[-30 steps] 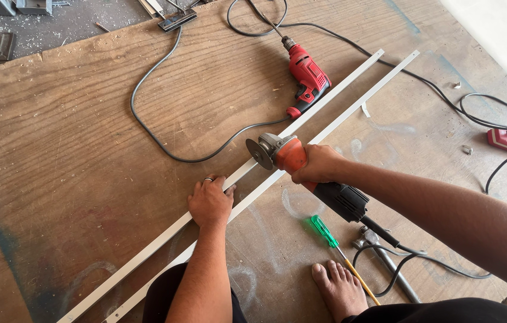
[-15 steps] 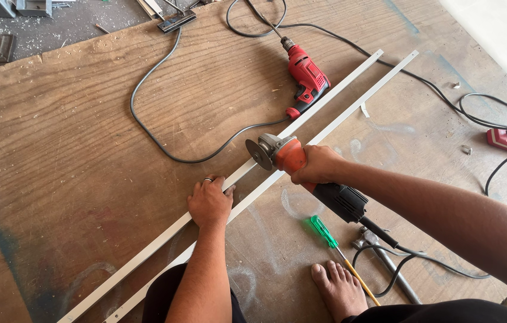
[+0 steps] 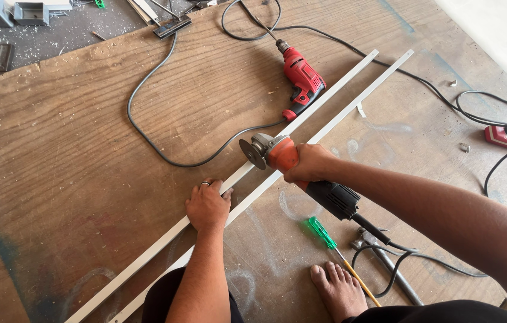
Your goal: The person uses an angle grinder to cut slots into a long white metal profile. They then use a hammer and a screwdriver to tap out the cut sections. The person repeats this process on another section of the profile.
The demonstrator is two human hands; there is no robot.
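My left hand [image 3: 207, 205] lies flat, fingers spread, pressing down on the nearer-left of two long white metal strips [image 3: 163, 242] that lie side by side on the big brown plywood sheet [image 3: 68, 149]. Both strips run on a slant, from low at my left up and away to my right, so their long axis crosses in front of me. Just beyond that palm, along the same strip, sits the grey cutting disc [image 3: 252, 154] of the orange-and-black angle grinder [image 3: 301, 176], which my right hand [image 3: 310, 163] grips closed around its orange neck (the disc seems to touch the strip, though I cannot tell for sure). Farther up lies a red power drill [image 3: 300, 81] beside the strips. Near my bare foot [image 3: 337, 290] rests a green-handled screwdriver [image 3: 324, 234].
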